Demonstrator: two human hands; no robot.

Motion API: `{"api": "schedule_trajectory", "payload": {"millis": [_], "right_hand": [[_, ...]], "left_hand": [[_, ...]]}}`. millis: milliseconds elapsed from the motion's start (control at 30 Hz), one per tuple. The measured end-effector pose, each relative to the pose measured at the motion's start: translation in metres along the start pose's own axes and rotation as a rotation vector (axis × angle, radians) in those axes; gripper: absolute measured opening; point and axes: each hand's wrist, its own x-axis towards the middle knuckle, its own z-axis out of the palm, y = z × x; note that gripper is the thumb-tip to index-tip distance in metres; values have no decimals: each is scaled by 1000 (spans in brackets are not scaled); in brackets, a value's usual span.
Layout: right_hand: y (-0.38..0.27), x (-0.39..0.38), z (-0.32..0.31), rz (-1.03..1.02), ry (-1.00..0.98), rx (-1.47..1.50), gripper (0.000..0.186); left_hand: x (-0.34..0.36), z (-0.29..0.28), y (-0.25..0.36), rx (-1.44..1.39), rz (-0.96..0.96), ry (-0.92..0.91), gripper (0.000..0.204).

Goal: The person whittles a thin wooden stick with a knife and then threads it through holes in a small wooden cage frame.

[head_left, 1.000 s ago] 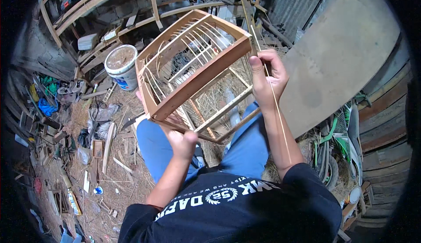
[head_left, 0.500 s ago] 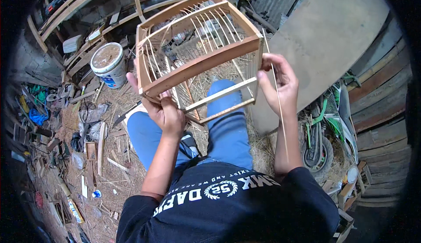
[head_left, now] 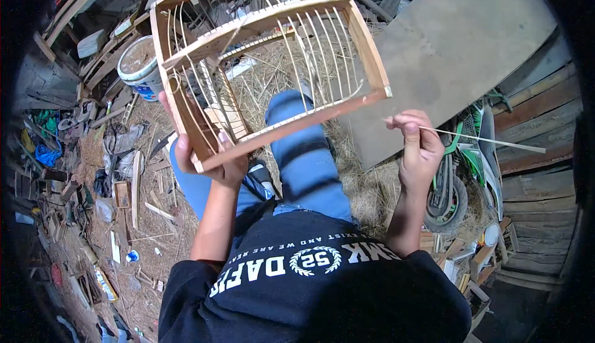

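A wooden cage frame with curved thin bars fills the upper middle, tilted over my legs. My left hand grips its lower left corner, fingers around the wood. My right hand is just off the cage's right corner, pinching a thin pale wooden stick that points out to the right, with a fine wispy end at the fingertips.
A white bucket stands at upper left amid scrap wood and debris. A large pale board leans at upper right beside a green motorbike and plank wall. Straw and wood pieces cover the floor.
The cage has tipped further over in my left hand, its barred top now facing me more. My right hand has left the cage's side, moved down and right, and turned the stick from upright to sideways.
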Motion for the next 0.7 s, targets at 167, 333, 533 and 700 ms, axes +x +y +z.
{"api": "schedule_trajectory", "payload": {"millis": [167,333,533,700], "right_hand": [[-10,-15,18,-35,-31,54,8],[-4,-28,40,-36,-110,0,11],[5,-31,46,-206,-38,-251,15],[1,-37,40,-228,-54,-560,17]], "left_hand": [[-22,-32,6,-294,-373,-5,77],[-29,-47,17,-436,-403,59,79],[-42,-64,28,-546,-450,76,81],[-49,-68,35,-602,-489,75,83]]}}
